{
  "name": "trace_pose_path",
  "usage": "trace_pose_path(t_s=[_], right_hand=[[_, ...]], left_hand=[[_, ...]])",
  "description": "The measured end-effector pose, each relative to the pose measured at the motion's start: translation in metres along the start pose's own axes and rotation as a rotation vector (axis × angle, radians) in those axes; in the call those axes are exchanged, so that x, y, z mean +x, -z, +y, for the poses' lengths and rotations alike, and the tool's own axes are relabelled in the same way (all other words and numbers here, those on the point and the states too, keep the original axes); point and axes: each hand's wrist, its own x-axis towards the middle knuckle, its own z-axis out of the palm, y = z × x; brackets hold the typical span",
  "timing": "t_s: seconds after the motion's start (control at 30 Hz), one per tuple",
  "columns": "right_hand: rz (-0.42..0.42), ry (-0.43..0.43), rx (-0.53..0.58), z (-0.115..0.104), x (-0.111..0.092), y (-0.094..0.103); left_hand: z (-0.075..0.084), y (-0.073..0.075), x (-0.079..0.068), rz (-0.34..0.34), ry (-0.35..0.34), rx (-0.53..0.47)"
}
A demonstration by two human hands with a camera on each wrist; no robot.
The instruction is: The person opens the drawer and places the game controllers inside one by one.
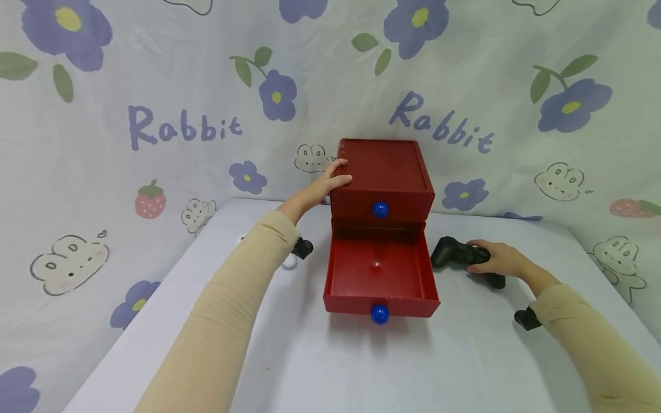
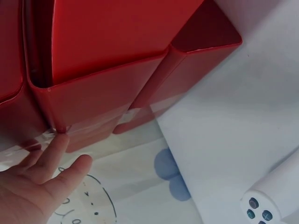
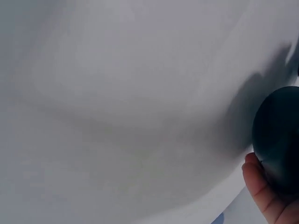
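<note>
A red two-drawer box [image 1: 384, 166] stands at the back of the table. Its lower drawer [image 1: 372, 275] is pulled out, with nothing inside; the upper one is closed. My left hand [image 1: 327, 180] rests against the box's upper left edge, fingers extended. In the left wrist view, that hand [image 2: 42, 182] has its fingertips at the red side wall. To the right of the drawer, my right hand [image 1: 498, 258] grips a black game controller [image 1: 454, 251] by its right part. The right wrist view catches only the controller's dark rounded end [image 3: 278, 130] and some fingers [image 3: 261, 186].
A white game controller [image 2: 266, 205] lies left of the box, mostly hidden by my left sleeve in the head view. Blue round knobs [image 1: 380, 314] stick out from the drawer fronts. A patterned cloth [image 1: 186, 74] hangs behind the white table [image 1: 413, 367].
</note>
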Motion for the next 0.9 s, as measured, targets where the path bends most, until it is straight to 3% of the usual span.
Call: trace_pose_path(t_s=[0.3,0.63,0.9], right_hand=[[0.034,0.030,-0.055,-0.015,-0.015,0.004],[0.125,0.088,-0.092,-0.033,-0.038,0.016],[0.169,0.076,-0.142,-0.042,-0.058,0.028]], left_hand=[[-0.001,0.001,0.001,-0.004,0.007,0.007],[-0.001,0.002,-0.001,0.003,-0.003,0.006],[-0.001,0.002,-0.002,0.003,0.013,0.006]])
